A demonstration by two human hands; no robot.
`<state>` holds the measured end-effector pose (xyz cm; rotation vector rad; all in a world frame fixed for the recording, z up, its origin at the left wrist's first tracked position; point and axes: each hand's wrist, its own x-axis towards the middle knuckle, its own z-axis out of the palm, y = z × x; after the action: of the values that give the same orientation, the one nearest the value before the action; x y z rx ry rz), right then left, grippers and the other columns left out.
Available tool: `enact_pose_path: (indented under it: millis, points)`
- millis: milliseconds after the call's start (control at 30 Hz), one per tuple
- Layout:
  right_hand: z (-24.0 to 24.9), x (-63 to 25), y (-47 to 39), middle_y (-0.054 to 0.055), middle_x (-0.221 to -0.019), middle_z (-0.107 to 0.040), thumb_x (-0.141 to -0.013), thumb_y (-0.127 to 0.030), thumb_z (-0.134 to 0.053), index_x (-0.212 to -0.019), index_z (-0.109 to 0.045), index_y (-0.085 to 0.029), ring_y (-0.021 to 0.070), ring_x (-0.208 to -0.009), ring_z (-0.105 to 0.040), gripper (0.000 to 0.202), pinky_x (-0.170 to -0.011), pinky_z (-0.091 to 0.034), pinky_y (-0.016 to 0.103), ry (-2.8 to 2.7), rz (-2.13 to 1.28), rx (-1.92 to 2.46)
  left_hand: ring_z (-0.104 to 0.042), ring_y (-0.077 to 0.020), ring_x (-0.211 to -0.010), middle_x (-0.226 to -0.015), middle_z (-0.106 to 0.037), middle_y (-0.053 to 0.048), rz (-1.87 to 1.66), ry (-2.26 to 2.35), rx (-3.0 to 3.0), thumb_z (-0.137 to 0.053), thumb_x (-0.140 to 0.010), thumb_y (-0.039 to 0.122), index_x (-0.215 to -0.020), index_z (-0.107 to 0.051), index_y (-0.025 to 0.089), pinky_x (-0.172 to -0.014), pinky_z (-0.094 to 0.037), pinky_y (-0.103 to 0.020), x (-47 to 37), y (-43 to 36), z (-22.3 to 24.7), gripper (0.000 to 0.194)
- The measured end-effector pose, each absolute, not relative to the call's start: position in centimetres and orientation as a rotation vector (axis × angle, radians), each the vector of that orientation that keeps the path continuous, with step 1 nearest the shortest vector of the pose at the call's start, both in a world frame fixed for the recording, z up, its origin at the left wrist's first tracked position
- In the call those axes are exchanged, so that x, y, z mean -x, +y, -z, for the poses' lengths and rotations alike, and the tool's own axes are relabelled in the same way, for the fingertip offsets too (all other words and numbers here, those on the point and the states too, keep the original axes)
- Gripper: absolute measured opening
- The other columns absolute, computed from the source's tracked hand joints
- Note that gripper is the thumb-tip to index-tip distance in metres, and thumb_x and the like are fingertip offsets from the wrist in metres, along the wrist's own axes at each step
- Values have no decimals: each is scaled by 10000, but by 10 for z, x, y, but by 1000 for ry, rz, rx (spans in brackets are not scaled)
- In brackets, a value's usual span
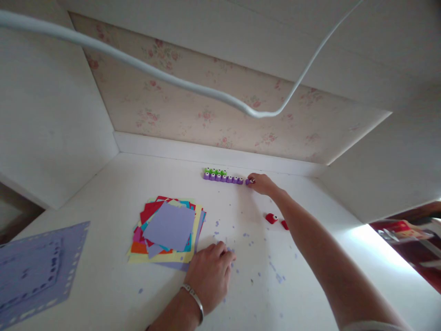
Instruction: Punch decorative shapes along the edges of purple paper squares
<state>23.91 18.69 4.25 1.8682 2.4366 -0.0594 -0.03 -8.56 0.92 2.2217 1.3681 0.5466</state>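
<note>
My right hand (pixel 261 183) reaches to the back of the table with its fingers closed on a small purple craft punch (pixel 248 181). Just left of it, several purple punches (pixel 223 178) stand in a row, with a shorter row of green punches (pixel 216 171) behind them. Resting on the tabletop, my left hand (pixel 211 271) has loosely bent fingers slightly apart, with nothing seen in them. It lies beside a stack of coloured paper squares (pixel 172 225), a lilac sheet on top. Two red punches (pixel 271 218) lie near my right forearm, which partly covers one.
Small lilac paper bits (pixel 246 235) are scattered over the white tabletop (pixel 248 285). A punched lilac sheet (pixel 34 271) lies at the left. A white cable (pixel 193 86) hangs across the view. Panels enclose both sides, with a papered wall (pixel 206 110) behind.
</note>
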Motion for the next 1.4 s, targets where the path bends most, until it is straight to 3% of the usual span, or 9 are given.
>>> enact_pose_path:
  millis: [467, 700, 1000, 1133, 1333, 1400]
  points:
    - [-35, -235, 195, 50, -1162, -698, -762, -324, -668, -1268, -587, -234, 224, -1020, -653, 520, -845, -472, 272, 2425, 111, -1870, -576, -189, -864, -957, -611, -10, -547, 1361, -2244, -467, -889, 145, -985, -632, 262, -725, -460, -329, 2, -85, -8, 224]
    - [-36, -237, 188, 43, -1143, -707, -824, -352, -593, -1216, -634, -262, 221, -1007, -658, 405, -863, -472, 291, 2414, 93, -1924, -572, -189, -871, -968, -610, -7, -534, 1371, -2249, -472, -887, 149, -982, -633, 264, -733, -456, -330, 1, -86, -9, 219]
    - [-41, -242, 182, 44, -1178, -692, -838, -460, -593, -1214, -631, -265, 217, -998, -662, 425, -868, -476, 316, 2418, 84, -2001, -574, -188, -881, -975, -614, -15, -545, 1366, -2229, -485, -866, 128, -984, -640, 258, -740, -452, -322, 2, -87, -11, 234]
    - [-51, -247, 163, 41, -1137, -708, -830, -466, -602, -1193, -641, -260, 218, -955, -673, 419, -847, -484, 318, 2437, 68, -2048, -574, -184, -881, -965, -612, -17, -551, 1360, -2223, -478, -874, 131, -972, -644, 254, -743, -451, -320, 2, -87, -12, 228]
    - [-73, -269, 105, 36, -1092, -720, -952, -435, -388, -1163, -653, -265, 194, -891, -683, 379, -823, -491, 305, 2501, 50, -2105, -571, -184, -875, -960, -605, -18, -531, 1370, -2239, -476, -873, 129, -963, -640, 250, -746, -452, -321, 2, -86, -12, 223]
    - [-77, -282, 83, 43, -1052, -728, -914, -492, -449, -1178, -649, -271, 191, -860, -687, 397, -799, -503, 296, 2487, 181, -2063, -570, -182, -874, -958, -605, -16, -534, 1368, -2244, -473, -876, 123, -964, -637, 250, -751, -451, -320, 2, -86, -11, 225]
